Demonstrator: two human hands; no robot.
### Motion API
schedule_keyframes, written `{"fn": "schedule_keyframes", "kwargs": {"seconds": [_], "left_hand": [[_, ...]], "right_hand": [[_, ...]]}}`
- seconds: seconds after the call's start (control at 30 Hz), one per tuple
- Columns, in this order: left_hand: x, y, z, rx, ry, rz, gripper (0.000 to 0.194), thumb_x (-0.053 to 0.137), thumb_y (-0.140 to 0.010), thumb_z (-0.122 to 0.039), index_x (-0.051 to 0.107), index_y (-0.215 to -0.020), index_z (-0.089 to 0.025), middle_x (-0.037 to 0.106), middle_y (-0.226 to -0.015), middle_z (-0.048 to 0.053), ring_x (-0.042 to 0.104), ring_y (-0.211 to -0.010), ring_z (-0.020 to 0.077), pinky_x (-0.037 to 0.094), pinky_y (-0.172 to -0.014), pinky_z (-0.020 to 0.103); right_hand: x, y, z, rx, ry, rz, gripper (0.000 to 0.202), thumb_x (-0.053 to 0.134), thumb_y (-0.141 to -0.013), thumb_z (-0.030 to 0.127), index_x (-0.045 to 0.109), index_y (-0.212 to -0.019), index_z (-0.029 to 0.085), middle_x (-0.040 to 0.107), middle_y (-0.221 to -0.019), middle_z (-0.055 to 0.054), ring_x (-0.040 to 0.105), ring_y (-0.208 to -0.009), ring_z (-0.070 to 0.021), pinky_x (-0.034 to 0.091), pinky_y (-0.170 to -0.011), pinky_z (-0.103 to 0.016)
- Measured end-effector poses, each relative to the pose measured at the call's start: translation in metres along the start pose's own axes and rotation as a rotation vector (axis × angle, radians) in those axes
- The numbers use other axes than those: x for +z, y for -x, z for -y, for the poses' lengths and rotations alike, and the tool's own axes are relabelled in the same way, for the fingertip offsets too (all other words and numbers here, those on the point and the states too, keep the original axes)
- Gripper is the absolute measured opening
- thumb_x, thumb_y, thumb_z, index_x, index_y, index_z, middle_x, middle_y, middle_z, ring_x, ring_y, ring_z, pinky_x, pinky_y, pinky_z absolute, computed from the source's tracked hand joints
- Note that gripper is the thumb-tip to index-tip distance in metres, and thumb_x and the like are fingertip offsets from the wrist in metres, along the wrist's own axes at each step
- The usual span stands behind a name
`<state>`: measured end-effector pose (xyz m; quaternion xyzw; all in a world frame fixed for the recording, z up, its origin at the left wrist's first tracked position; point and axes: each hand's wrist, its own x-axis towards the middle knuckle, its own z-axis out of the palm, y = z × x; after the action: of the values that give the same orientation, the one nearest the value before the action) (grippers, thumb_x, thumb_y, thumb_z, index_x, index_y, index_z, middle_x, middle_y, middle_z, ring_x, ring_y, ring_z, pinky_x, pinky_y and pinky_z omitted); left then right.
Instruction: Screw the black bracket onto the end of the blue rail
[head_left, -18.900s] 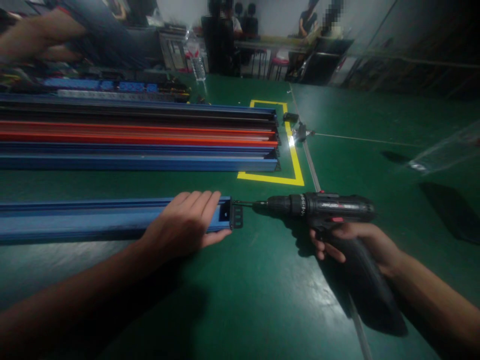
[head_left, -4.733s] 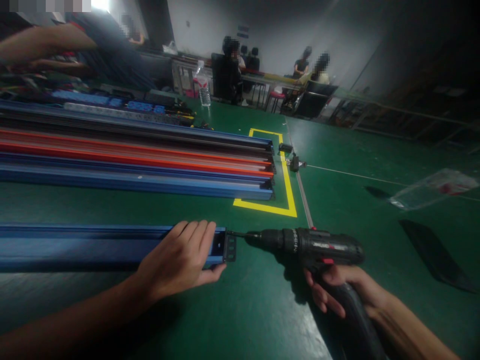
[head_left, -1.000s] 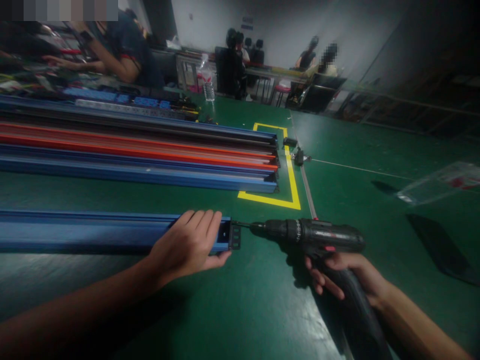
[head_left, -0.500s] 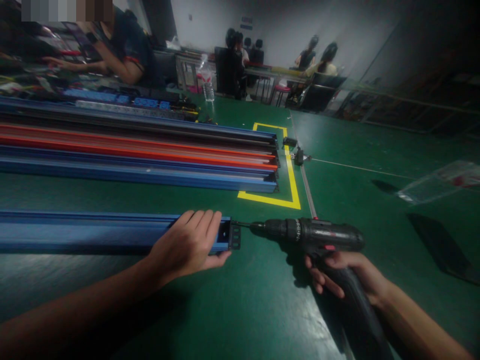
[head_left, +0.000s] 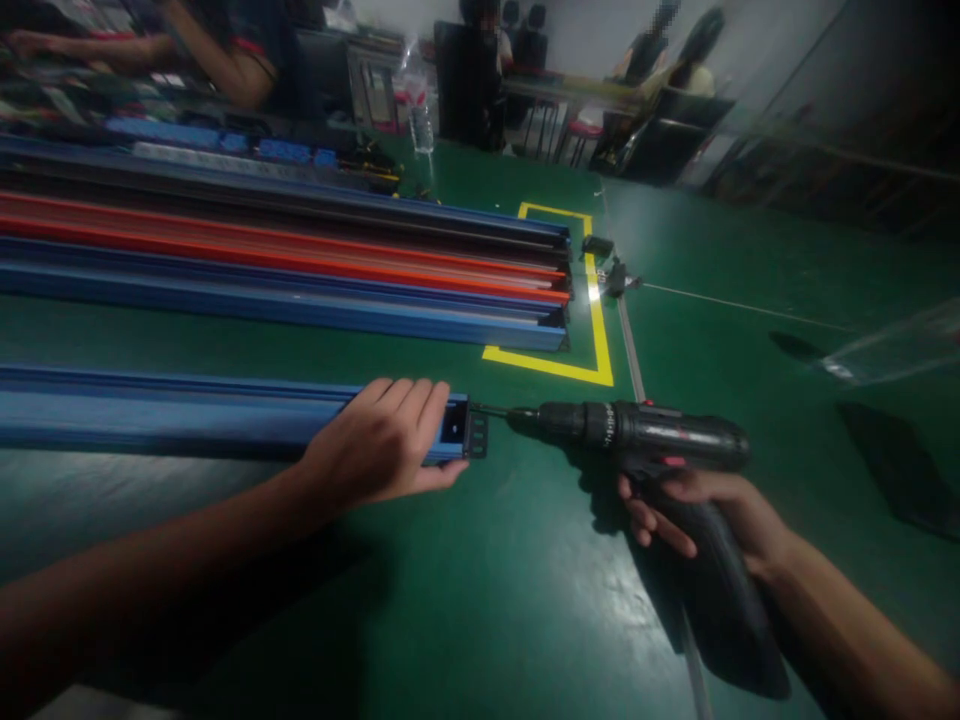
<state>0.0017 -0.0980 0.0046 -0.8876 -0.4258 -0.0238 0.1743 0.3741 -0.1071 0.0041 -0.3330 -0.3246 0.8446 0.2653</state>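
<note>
A long blue metal channel (head_left: 187, 405) lies across the green table, its right end under my left hand (head_left: 379, 435). The fingers of that hand wrap over the far edge, and the thumb presses the near side. A black slotted end bracket (head_left: 478, 437) sits at the channel's tip. My right hand (head_left: 712, 515) grips a black cordless drill (head_left: 667, 435) by its handle. The drill points left, and its long bit (head_left: 495, 411) reaches the bracket's upper part. Whether the bit sits in a screw is too small to tell.
Blue and red channels (head_left: 300, 250) lie in a row beyond, ending inside a yellow tape outline (head_left: 604, 340). Small black parts (head_left: 619, 280) sit beside the tape. Water bottles (head_left: 420, 110) stand or lie farther off. A dark flat object (head_left: 900, 465) rests at right. Several people sit behind.
The whole view has tilted downward, so the table items appear higher. Both hands keep their holds on the channel and drill, with the bit still at the bracket.
</note>
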Motion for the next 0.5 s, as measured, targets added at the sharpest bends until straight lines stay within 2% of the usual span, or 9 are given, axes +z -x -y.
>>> {"fn": "schedule_keyframes", "kwargs": {"seconds": [0.2, 0.5], "left_hand": [[-0.0008, -0.0014, 0.0005, -0.004, -0.011, 0.047, 0.068, 0.038, -0.1, -0.062, 0.058, -0.121, -0.001, 0.06, -0.094, 0.015, 0.056, -0.084, 0.0273, 0.042, -0.073, 0.039], [0.0046, -0.0002, 0.0014, 0.014, 0.031, -0.007, 0.069, 0.042, -0.099, -0.061, 0.058, -0.123, 0.002, 0.063, -0.097, 0.018, 0.058, -0.088, 0.0289, 0.046, -0.075, 0.04]], "right_hand": [[0.0036, 0.0006, 0.0021, 0.009, 0.035, -0.029, 0.032, 0.062, -0.081, 0.025, 0.076, -0.102, 0.005, 0.071, -0.063, -0.006, 0.06, -0.048, -0.012, 0.055, -0.072, -0.03], [-0.0006, -0.0011, -0.0009, -0.004, 0.001, 0.013, 0.032, 0.061, -0.082, 0.024, 0.076, -0.104, 0.005, 0.075, -0.071, -0.008, 0.061, -0.049, -0.0107, 0.057, -0.071, -0.028]]}}
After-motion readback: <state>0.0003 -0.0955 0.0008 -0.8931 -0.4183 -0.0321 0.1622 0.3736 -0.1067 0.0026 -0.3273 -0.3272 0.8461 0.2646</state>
